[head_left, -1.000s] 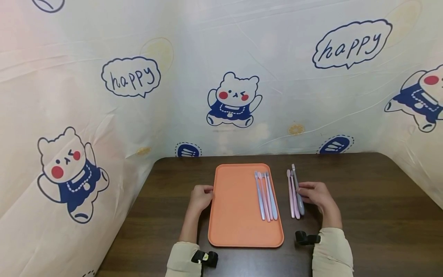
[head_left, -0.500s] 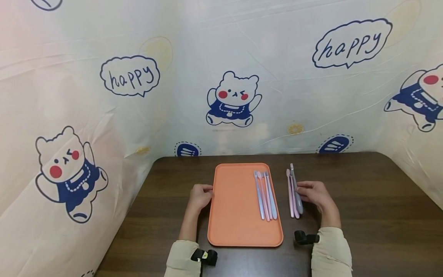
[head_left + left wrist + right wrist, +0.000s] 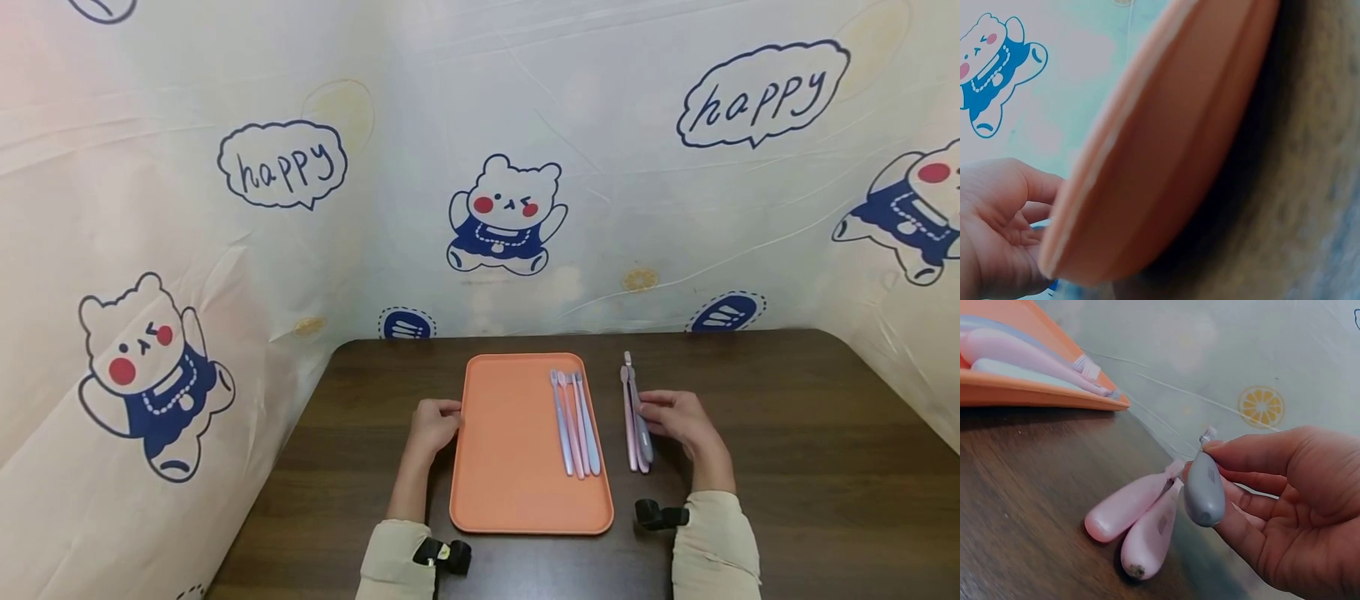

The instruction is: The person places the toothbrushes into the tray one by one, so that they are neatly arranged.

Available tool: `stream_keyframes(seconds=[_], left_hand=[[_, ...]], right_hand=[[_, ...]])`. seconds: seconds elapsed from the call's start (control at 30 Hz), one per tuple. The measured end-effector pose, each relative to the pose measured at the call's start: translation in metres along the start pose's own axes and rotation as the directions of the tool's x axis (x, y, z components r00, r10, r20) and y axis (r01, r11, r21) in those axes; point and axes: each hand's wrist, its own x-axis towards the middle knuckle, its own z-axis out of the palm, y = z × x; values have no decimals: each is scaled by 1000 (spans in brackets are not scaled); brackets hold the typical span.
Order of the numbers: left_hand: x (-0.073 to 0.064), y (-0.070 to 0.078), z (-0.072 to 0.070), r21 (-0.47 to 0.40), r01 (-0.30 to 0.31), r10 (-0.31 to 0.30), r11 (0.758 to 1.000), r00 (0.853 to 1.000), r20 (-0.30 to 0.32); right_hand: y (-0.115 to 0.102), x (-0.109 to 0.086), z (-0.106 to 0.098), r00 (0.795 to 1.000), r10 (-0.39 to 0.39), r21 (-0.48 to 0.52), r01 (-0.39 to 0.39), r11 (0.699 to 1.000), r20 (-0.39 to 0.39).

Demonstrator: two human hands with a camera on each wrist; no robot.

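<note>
My right hand (image 3: 678, 418) pinches a grey toothbrush (image 3: 1205, 490) between thumb and fingers, bristle end pointing away. Two pink toothbrushes (image 3: 1132, 506) lie side by side on the table just left of it; in the head view the grey one overlaps the nearer of them. At the left rim of an orange tray (image 3: 510, 500) is my left hand (image 3: 437, 427), its fingers gripping the edge. In the left wrist view the tray's side wall (image 3: 1160, 137) fills the middle, and the fingertips are partly hidden behind the rim. Several blue and pink toothbrushes (image 3: 576, 425) lie along the tray's right side.
A dark wood table (image 3: 825, 467) carries everything. Behind it hangs a pale curtain (image 3: 615, 100) printed with bears and the word happy. A black wrist camera (image 3: 660, 515) sits on the right sleeve, another wrist camera (image 3: 450, 557) on the left.
My right hand has shifted slightly left with the grey toothbrush, which now overlaps the nearer pink toothbrush more. The left hand and the tray stay put.
</note>
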Motion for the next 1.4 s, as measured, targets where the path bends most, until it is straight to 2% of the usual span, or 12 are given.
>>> stream_keyframes(seconds=[0.13,0.37,0.63,0.9,1.23,1.4], left_hand=[[0,0,1,-35,10,-9,999,1000,10],[0,-4,0,-83,31,-28,996,999,31],[-1,-6,-1,-118,27,-25,993,999,25],[-1,-4,0,-75,10,-8,997,1000,23],[-1,-2,1,23,-11,11,1000,1000,-23],[-1,-3,2,50,-26,27,998,999,-24]], right_hand=[[-3,0,4,1000,0,-18,0,1000,7],[-10,-1,13,999,-53,-70,54,996,7],[-17,-1,27,993,-117,-39,117,992,9],[-24,-2,37,991,-133,-17,133,991,21],[-30,0,53,987,-157,-6,158,987,43],[-30,1,58,987,-156,4,156,988,50]])
